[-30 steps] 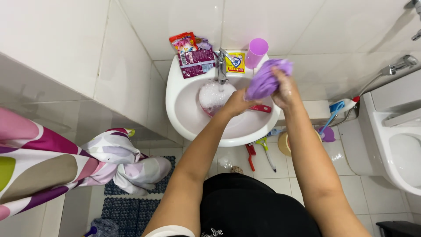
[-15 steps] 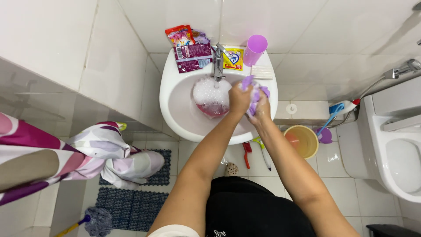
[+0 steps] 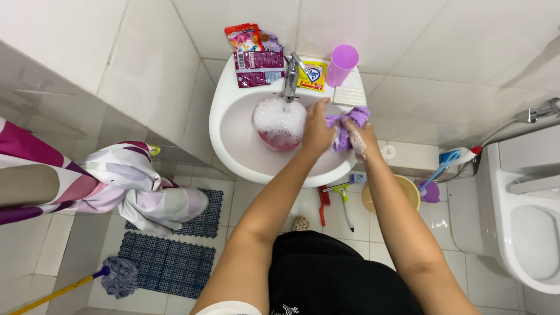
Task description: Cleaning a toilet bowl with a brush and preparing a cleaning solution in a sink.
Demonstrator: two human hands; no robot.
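— Fingers (image 3: 322,116) of our left hand (image 3: 318,131) are curled against the purple cloth (image 3: 344,125), and our right hand (image 3: 361,140) pinches the same bunched cloth from the other side, yes?

— Yes, both hands are closed on it, over the right part of the white sink (image 3: 233,140). Now the surroundings, biggest first?

— We see the toilet (image 3: 525,221) at the right, well apart, and a patterned curtain (image 3: 116,181) hanging at the left above the dark floor mat (image 3: 169,256).

— In the sink sits a red bowl heaped with foam (image 3: 280,122), just beside our left hand, under the tap (image 3: 290,73).

— Behind the tap lie soap packets (image 3: 254,55); a lilac cup (image 3: 341,64) stands on the rim.

— Down on the floor we have a yellow basin (image 3: 408,189) and a small red brush (image 3: 322,201).
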